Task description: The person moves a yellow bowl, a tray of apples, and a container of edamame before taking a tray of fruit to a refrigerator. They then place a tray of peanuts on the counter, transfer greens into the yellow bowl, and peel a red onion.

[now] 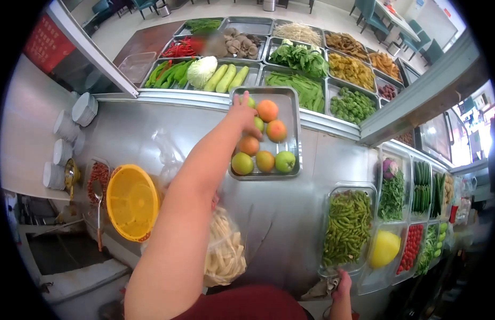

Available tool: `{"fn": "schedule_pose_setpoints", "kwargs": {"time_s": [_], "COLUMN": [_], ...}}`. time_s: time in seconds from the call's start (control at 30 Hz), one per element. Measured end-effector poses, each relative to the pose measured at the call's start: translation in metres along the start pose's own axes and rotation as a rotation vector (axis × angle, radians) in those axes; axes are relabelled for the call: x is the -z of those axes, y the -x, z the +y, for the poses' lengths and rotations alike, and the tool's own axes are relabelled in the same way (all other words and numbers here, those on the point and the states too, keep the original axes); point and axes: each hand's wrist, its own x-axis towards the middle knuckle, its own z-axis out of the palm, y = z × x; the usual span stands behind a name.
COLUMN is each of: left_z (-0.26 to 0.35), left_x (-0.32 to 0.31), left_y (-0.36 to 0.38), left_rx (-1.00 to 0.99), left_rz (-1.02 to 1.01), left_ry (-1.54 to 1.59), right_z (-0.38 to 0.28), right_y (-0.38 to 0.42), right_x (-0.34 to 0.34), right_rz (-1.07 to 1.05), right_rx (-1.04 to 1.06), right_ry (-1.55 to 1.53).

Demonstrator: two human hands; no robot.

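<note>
My left hand (246, 116) reaches over the left side of a metal tray (294, 101), its fingers spread around green tomatoes (258, 125). Whether it bears any of their weight is hidden. Beside it in the tray lie orange-red tomatoes (276, 130) and a green tomato (284, 161). The tray's far end meets the display ledge. Low at the right, my right hand (342, 286) is at the counter's front edge, closed on the end of a crumpled grey cloth (320, 288). Just above it stands a clear tray of green peppers (347, 226).
A yellow basket (132, 202) stands left of my forearm, near a spoon (99, 200). Under the arm lies a bag of pale strips (224, 253). Stacked white bowls (85, 109) line the left wall. Vegetable trays (295, 88) fill the display beyond a metal ledge (178, 97).
</note>
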Motion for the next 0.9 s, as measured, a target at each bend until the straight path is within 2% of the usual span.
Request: {"fn": "schedule_pose_setpoints", "kwargs": {"time_s": [0.2, 0.3, 0.43, 0.67, 0.73, 0.87, 0.9], "left_z": [0.005, 0.014, 0.007, -0.019, -0.034, -0.031, -0.024], "left_x": [0.008, 0.012, 0.012, -0.003, -0.024, -0.014, -0.005], "left_y": [-0.004, -0.007, 0.001, 0.003, -0.008, -0.011, -0.009], "left_rx": [-0.032, -0.034, -0.069, -0.153, -0.155, -0.153, -0.172], "left_rz": [-0.091, -0.125, -0.139, 0.043, 0.248, 0.178, 0.105], "left_ry": [-0.093, -0.159, -0.180, -0.008, 0.398, 0.350, 0.190], "right_z": [0.007, -0.005, -0.005, 0.006, 0.007, 0.006, 0.006], "right_y": [-0.001, 0.014, 0.014, 0.006, 0.005, 0.008, 0.008], "right_x": [0.004, -0.014, -0.010, 0.003, 0.004, -0.001, -0.002], "right_rz": [-0.070, -0.042, -0.022, 0.044, 0.042, 0.022, 0.026], "right_rx": [0.040, -0.031, -0.025, 0.018, 0.028, 0.000, 0.000], "right_ry": [0.022, -0.042, -0.002, -0.023, 0.001, -0.006, -0.005]}}
